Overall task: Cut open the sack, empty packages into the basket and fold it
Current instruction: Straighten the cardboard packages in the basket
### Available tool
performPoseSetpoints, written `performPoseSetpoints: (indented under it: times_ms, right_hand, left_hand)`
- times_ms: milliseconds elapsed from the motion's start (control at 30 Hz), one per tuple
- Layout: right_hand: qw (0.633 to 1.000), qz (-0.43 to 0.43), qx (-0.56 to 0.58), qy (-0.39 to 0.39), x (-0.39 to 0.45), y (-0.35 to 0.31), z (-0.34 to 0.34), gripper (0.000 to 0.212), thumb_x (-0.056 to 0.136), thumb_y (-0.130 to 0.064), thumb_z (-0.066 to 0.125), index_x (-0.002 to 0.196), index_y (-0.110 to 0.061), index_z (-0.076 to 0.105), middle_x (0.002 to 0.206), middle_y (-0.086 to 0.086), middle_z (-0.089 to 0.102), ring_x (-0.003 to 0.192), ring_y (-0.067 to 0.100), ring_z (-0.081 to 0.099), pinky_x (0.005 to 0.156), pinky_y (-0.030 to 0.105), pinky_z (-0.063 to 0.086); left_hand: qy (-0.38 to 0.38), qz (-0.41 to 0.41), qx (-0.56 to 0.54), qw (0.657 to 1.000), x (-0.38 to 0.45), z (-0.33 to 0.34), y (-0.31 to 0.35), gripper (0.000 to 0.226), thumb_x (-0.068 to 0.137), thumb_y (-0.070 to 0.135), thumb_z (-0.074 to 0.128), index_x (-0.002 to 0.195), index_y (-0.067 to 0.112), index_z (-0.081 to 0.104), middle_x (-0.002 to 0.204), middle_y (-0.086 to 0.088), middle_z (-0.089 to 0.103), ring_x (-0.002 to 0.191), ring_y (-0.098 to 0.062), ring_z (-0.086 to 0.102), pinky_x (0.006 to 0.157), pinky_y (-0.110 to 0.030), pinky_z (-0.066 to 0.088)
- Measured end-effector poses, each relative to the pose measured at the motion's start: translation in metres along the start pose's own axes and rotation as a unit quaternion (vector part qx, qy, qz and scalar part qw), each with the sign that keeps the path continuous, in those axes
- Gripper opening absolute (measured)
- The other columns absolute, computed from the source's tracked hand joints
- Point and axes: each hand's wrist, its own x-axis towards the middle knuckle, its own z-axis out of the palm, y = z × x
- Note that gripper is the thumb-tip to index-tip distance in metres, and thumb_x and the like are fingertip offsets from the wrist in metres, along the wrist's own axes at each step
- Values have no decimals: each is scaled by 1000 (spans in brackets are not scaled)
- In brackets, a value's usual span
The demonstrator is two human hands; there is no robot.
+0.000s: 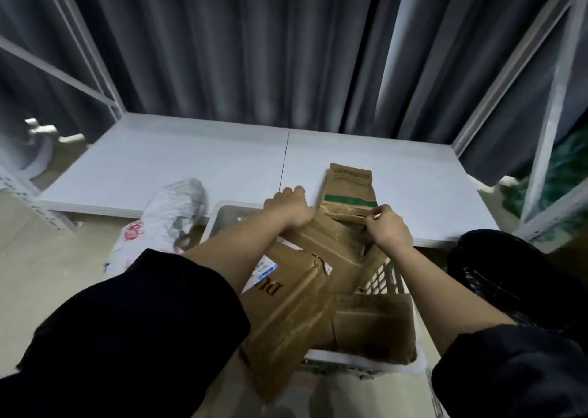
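In the centre of the frame, a white slatted plastic basket (386, 277) stands on the floor against the front edge of a low white shelf board (178, 160). It holds several brown cardboard packages (296, 306), some poking out over its near rim. One brown cardboard package with a green band (348, 188) lies across the basket's far rim, its upper part resting on the shelf board. The right hand (386, 227), just right of centre, pinches the torn lower edge of that package between thumb and curled fingers. The left hand (288, 209), just left of it, has its fingers curled over the far end of another brown package at the basket's far rim. Both forearms are bare, with dark sleeves at the bottom corners. Left of the basket, a crumpled white woven sack with a red round mark (162, 220) leans from the floor onto the shelf edge. A black plastic bag (496, 271) sits at the right. Grey curtains (254, 45) hang behind, across the upper frame, between white metal rack posts (547, 131).
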Motion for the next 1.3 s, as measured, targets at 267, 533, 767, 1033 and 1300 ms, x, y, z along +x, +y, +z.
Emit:
performPoseSetpoints:
  times_ms: [267,533,767,1033,1300]
  right_hand:
    - [985,96,144,-18,76,22,34,62,92,-32,47,145,-3,30,144,22,37,130,40,39,109,42,34]
    - [938,140,316,-26,102,42,57,45,86,-52,49,113,-16,50,120,15,59,108,35,56,98,49,46]
    - [861,170,480,-18,94,29,39,52,77,-37,62,115,-13,36,108,10,55,99,29,59,87,47,54]
    - [917,55,392,44,53,34,-20,67,63,-51,52,126,-39,33,112,1,62,102,29,62,90,47,53]
    - [922,24,381,-59,-17,42,-67,20,94,-23,44,111,-20,54,85,2,54,70,14,52,49,21,45]
  left_hand:
    - [-78,21,44,996,77,39,34,65,88,51,50,141,16,36,136,-11,51,122,-30,50,101,-41,41]
    - [-123,10,-185,975,99,74,45,78,69,70,49,135,29,47,128,-4,57,114,-23,56,103,-44,42]
    - [-145,-30,-304,941,88,51,52,56,80,54,38,114,17,63,107,-10,68,94,-25,65,93,-38,50]
    - [-174,27,-262,949,42,24,77,39,98,34,42,118,5,57,105,-8,61,90,-19,58,70,-24,44]
    - [-165,66,-65,982,-41,-16,65,48,102,35,38,141,8,42,147,-13,41,133,-26,40,104,-27,31]
